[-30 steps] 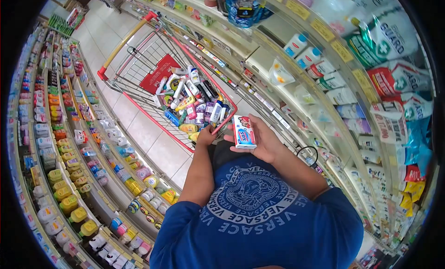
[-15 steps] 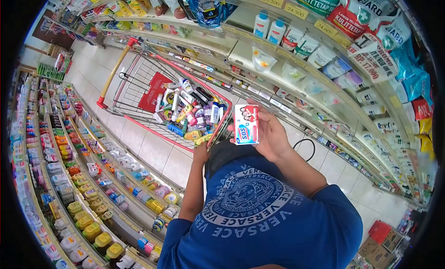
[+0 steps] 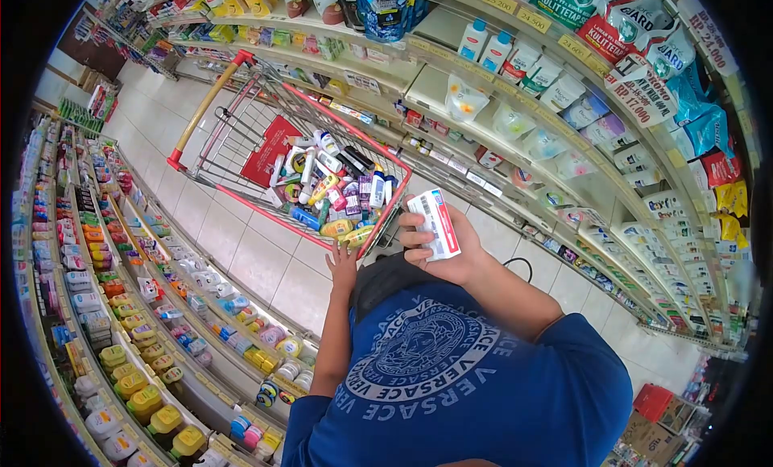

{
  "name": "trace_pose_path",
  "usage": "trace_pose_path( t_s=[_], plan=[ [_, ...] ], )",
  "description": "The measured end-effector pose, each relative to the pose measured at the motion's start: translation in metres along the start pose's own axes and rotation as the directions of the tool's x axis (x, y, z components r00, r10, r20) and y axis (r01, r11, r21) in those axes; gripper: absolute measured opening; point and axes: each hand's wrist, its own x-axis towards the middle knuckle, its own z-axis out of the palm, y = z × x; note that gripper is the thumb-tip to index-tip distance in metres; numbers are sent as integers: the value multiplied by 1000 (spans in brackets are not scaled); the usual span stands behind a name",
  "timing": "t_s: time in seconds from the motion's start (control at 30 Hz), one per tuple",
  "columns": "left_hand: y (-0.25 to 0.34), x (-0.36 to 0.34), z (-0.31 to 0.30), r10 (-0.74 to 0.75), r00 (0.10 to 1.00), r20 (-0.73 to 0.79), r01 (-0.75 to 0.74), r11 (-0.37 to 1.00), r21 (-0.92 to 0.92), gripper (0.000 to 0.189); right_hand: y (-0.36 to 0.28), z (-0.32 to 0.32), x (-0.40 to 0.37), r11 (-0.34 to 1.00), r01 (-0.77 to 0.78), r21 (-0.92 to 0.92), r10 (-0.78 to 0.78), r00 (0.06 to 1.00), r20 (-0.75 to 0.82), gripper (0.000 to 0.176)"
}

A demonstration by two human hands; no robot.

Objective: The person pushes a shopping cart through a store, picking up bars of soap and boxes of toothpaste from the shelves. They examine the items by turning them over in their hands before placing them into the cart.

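Observation:
A small white, red and blue carton point(image 3: 433, 225) is gripped in my right hand point(image 3: 463, 245), its fingers wrapped over the left side and a printed back face with a red band towards me. Beside the near corner of the shopping cart point(image 3: 298, 235), my left hand point(image 3: 344, 270) is open, fingers spread and fingertips close to the red rim. Inside the cart lies a heap of bottles, tubes and packs, among them a yellow pack point(image 3: 357, 236) near that corner and a blue bottle point(image 3: 305, 218).
Shelves with pouches and white bottles point(image 3: 473, 40) run along the right. On the left, curved shelves hold yellow bottles point(image 3: 165, 419) and many other goods. Tiled floor point(image 3: 266, 270) lies between. A red box point(image 3: 654, 402) stands at the lower right.
My right hand has turned the carton from its SOS front to another face, shifting it slightly right and down. My left hand's fingers have spread at the cart's corner.

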Motion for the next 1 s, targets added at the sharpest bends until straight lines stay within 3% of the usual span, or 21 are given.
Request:
trace_pose_path(
  t_s=[0.03,0.23,0.3,0.4,0.43,0.53,0.57,0.67,0.77,0.87,1.0],
  plan=[
    [1,-1,-1,-26,999,37,29,996,-82,46,4,0,0,1000,4,1,-4,1000,-2,24],
    [-3,0,0,-7,997,81,19,988,-152,44,19,10,7,929,199,-314,-220,975,-35,31],
    [-7,1,11,5,998,57,3,992,-130,44,22,22,11,829,241,-505,-369,914,-170,34],
    [-5,6,6,2,999,49,5,987,-160,42,20,24,19,864,313,-393,-391,911,-134,34],
    [-4,8,6,-18,996,83,31,987,-156,41,17,20,20,908,311,-280,-335,941,-40,33],
    [-6,6,12,-51,987,154,79,979,-186,40,13,16,23,929,328,-169,-351,927,-132,33],
    [-8,6,16,-33,990,137,56,983,-173,39,13,17,25,938,314,-143,-329,939,-95,34],
    [-11,6,19,-34,994,104,49,988,-149,38,8,14,29,936,276,-218,-288,957,-21,35],
    [-10,6,10,-9,988,152,38,981,-190,37,5,14,38,912,263,-314,-306,947,-97,36],
    [-10,6,13,-5,992,128,32,977,-211,38,6,20,42,896,249,-367,-292,954,-68,39],
    [-16,5,26,-6,993,122,31,979,-203,40,6,28,41,895,245,-372,-266,964,-6,48]
  ],
)
